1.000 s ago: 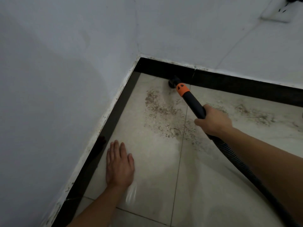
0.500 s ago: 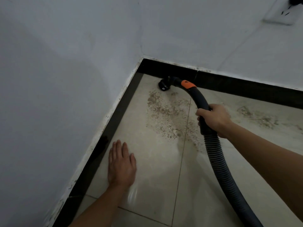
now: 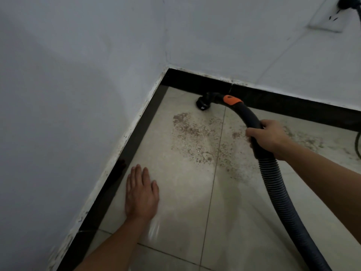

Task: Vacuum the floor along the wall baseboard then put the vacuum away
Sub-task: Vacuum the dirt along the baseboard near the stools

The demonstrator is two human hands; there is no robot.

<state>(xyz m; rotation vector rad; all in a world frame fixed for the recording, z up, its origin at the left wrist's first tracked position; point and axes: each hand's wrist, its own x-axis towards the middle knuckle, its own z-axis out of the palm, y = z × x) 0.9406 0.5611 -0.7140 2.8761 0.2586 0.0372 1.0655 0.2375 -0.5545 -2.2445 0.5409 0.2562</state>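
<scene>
My right hand [image 3: 267, 136] grips the dark curved handle of the vacuum hose [image 3: 277, 184], just above its ribbed section. An orange collar [image 3: 231, 100] sits further along the handle. The small black nozzle [image 3: 203, 103] rests on the tiled floor near the corner, right by the black baseboard [image 3: 293, 106] of the far wall. A patch of brown dirt [image 3: 193, 132] lies on the tile below the nozzle. My left hand [image 3: 141, 194] is flat on the floor, fingers apart, beside the left wall's baseboard [image 3: 125, 153].
Two white walls meet at the corner [image 3: 168, 67]. A white wall socket [image 3: 328, 18] with a black plug sits at the top right. A dark cable [image 3: 357, 145] shows at the right edge. More dust [image 3: 304, 139] lies along the far baseboard to the right.
The hose handle has swung so the nozzle moved left along the far baseboard toward the corner. My right hand shifted slightly. My left hand stayed flat on the floor.
</scene>
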